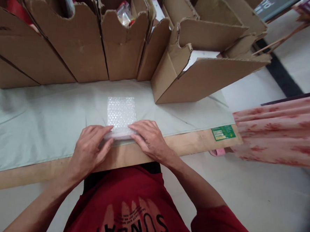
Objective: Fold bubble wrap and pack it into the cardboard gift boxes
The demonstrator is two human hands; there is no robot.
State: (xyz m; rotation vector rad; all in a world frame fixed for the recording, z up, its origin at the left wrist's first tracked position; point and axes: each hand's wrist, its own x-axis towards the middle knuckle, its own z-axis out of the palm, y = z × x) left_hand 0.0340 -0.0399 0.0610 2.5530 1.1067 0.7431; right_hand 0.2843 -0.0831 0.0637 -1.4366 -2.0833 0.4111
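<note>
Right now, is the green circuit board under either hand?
No: the green circuit board lies alone at the table's right edge, while both hands press the bubble wrap.

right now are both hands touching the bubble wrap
Touching. The head view shows the left hand and right hand pressing their fingers on the near, folded edge of the bubble wrap, with no gap.

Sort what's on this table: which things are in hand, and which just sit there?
In hand:
left hand and right hand, both on the near edge of the bubble wrap

Lying about:
cardboard boxes
green board
pale cloth
pink fabric
</note>
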